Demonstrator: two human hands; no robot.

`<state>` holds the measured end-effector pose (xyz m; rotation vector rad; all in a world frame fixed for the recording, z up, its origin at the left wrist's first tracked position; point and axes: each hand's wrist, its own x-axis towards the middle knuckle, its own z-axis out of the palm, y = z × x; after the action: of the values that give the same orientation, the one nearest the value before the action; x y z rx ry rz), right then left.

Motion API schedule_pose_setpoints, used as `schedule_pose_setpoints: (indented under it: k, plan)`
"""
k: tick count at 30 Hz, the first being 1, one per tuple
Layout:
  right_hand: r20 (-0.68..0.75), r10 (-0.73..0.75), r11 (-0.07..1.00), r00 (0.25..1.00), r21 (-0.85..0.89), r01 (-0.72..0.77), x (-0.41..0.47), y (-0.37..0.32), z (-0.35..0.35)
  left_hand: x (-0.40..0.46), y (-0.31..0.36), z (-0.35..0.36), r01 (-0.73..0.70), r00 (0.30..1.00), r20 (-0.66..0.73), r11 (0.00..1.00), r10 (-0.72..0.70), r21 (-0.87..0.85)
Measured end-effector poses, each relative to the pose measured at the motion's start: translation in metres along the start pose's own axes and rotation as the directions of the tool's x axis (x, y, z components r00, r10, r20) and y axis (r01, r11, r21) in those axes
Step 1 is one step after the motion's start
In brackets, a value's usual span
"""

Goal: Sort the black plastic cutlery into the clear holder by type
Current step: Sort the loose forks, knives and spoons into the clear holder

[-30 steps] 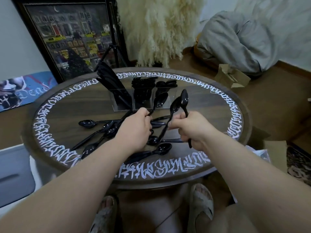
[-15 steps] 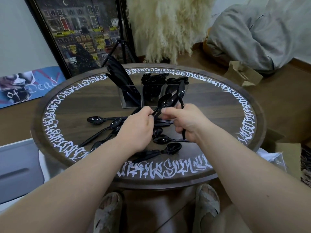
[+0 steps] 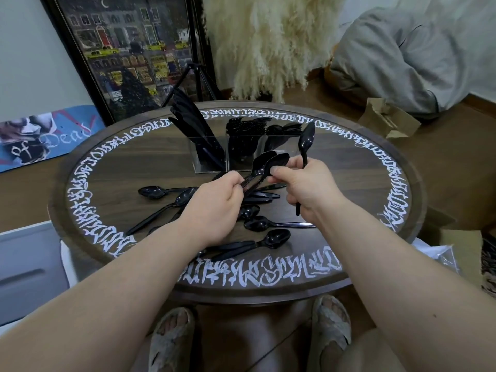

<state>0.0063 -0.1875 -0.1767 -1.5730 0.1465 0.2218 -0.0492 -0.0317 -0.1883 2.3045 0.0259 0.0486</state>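
**Spoons in both hands above the desk**

Nearest the camera, two slippered feet (image 3: 171,342) show under the round desk (image 3: 397,205), whose rim carries white lettering. Just past the near lettering lies one loose spoon (image 3: 276,237), bowl to the right, with dark handles beside it. Beyond that, one more spoon (image 3: 257,224) lies with its handle running right, and another bowl peeks out close to the left wrist. Out to the left, two spoons (image 3: 153,191) rest on the wood, their bowls clear of the pile; further handles cross under the hands, too tangled to count.

Now the hands: the left hand (image 3: 214,208) grips two spoons (image 3: 264,163) by their handles, bowls angled up and right. The right hand (image 3: 306,189) pinches the nearer of those bowls with thumb and fingertip, while its curled fingers also hold one upright spoon (image 3: 307,139), bowl on top.

Just behind the hands stands the clear holder (image 3: 212,162), three compartments visible: knives (image 3: 188,116) leaning left in the left one, dark cutlery in the middle, spoon bowls in the right. Past the desk: a framed painting (image 3: 128,49), pampas plumes (image 3: 268,41), a grey cushion (image 3: 402,55).
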Motion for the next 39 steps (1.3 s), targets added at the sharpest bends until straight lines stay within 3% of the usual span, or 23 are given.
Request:
schedule_pose_setpoints:
  k: [4,8,16,20,25,29,33,39]
  plan:
    - [-0.019,-0.004,1.0,1.0,-0.004,0.004,0.0,-0.001,0.001,0.0,0.005,0.001,-0.066,0.998,0.017,0.998,0.067,-0.008]
    - [-0.017,-0.014,0.999,1.0,-0.048,0.013,0.0,-0.003,-0.001,0.0,0.008,0.003,-0.114,0.989,0.112,0.984,0.099,0.136]
    - [-0.089,0.037,0.995,0.995,-0.087,-0.045,0.004,-0.015,-0.006,0.007,0.0,0.001,0.008,0.999,-0.049,0.982,0.001,0.191]
    - [0.004,0.007,0.999,1.0,-0.037,-0.007,0.004,-0.007,-0.008,0.009,0.001,-0.001,0.045,0.995,-0.097,0.985,-0.029,0.166]
    - [0.002,-0.024,0.998,1.0,0.06,0.024,0.003,-0.011,-0.009,0.009,0.004,-0.003,0.045,0.992,-0.124,0.989,-0.028,0.138]
    - [-0.007,-0.041,0.998,0.999,0.047,0.041,0.002,-0.011,-0.008,0.01,0.004,-0.002,0.042,0.99,-0.141,0.989,-0.022,0.143]
    - [-0.07,-0.087,0.992,0.994,-0.1,0.08,0.006,-0.007,-0.009,0.011,0.005,-0.001,0.053,0.987,-0.156,0.993,-0.036,0.104]
    - [-0.037,-0.055,0.998,0.998,-0.001,0.055,0.002,-0.01,-0.005,0.011,0.006,0.001,0.046,0.994,-0.105,0.997,-0.041,0.054]
